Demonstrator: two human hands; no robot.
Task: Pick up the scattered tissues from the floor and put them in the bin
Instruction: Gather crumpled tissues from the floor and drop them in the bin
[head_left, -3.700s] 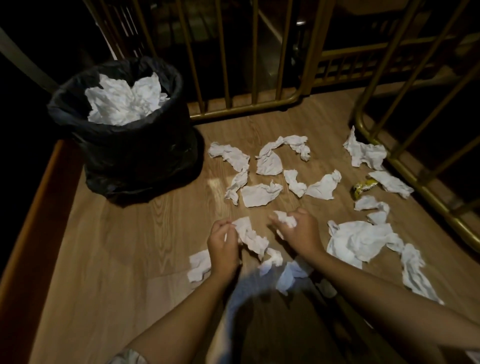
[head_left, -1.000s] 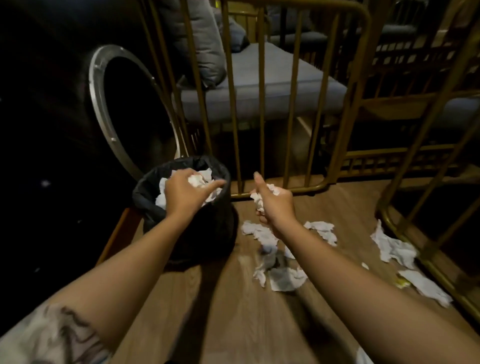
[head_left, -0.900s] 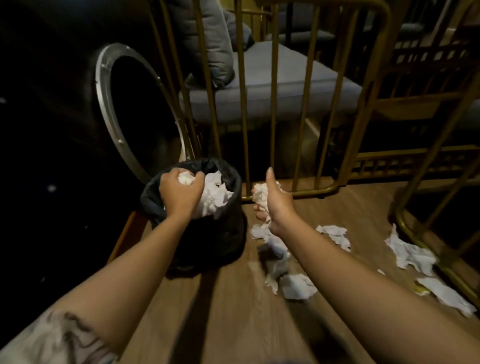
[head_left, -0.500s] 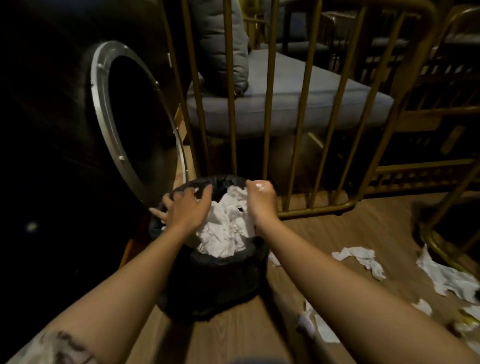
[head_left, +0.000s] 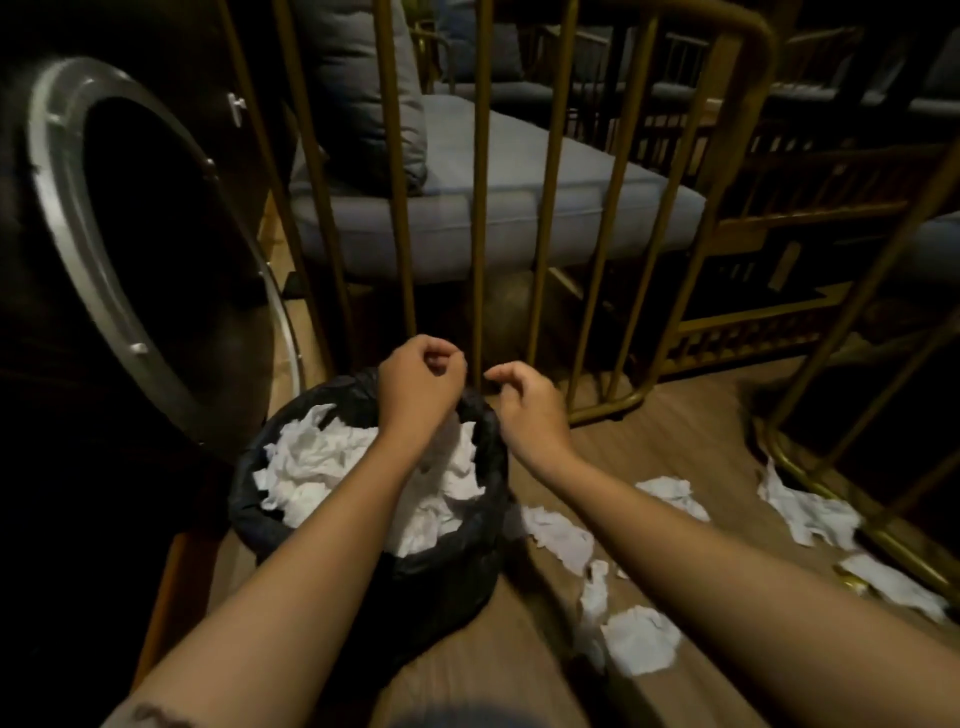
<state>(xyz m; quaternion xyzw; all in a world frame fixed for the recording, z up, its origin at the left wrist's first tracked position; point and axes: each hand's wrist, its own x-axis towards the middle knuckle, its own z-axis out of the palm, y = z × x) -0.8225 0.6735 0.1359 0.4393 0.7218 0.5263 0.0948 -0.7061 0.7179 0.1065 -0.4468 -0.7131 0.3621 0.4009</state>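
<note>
The black bag-lined bin (head_left: 249, 506) stands on the wooden floor at lower left, heaped with crumpled white tissues (head_left: 322, 457). My left hand (head_left: 418, 384) hovers over the bin's far rim, fingers curled in with nothing in them. My right hand (head_left: 524, 408) hangs just right of that rim, empty, with loosely bent fingers apart. Several tissues still lie on the floor to the right of the bin: one beside it (head_left: 558, 535), one nearer me (head_left: 641, 642), and others by the railing (head_left: 805, 514).
A gold metal railing (head_left: 480, 208) fences the floor behind the bin and along the right side (head_left: 810, 467). A grey cushioned seat (head_left: 519, 213) lies beyond it. A silver ring (head_left: 67, 208) is on the dark wall at left. A small yellow wrapper (head_left: 852, 586) lies among the right-hand tissues.
Both hands carried tissues from the floor up to the bin and let them go there. The heap in the bin is larger, and both hands are now empty above its far rim.
</note>
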